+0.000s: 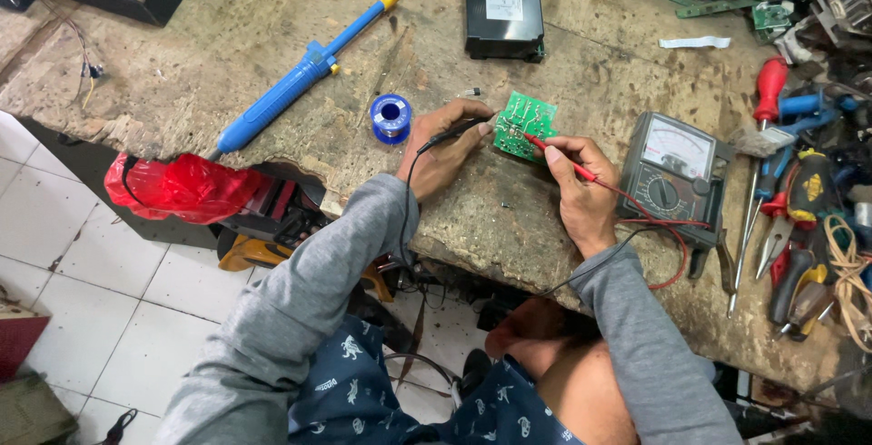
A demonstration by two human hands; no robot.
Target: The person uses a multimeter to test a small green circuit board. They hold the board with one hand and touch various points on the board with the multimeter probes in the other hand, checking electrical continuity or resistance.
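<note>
Lying between both hands, the green circuit board (524, 124) meets the black probe (454, 134) pinched in the left hand (445, 150) and the red probe (559, 156) pinched in the right hand (581, 192).

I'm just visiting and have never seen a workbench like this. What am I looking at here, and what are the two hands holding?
This single picture comes from a camera worn on the person's head, looking down at their own hands over a worn workbench. The left hand holds a black probe, and the right hand holds a red probe. Both tips touch a small green circuit board. Wires run from the probes to a dial meter on the right. Also on the bench: a blue pump-like tool, a blue spool of wire, a black box, and screwdrivers and pliers.
</note>
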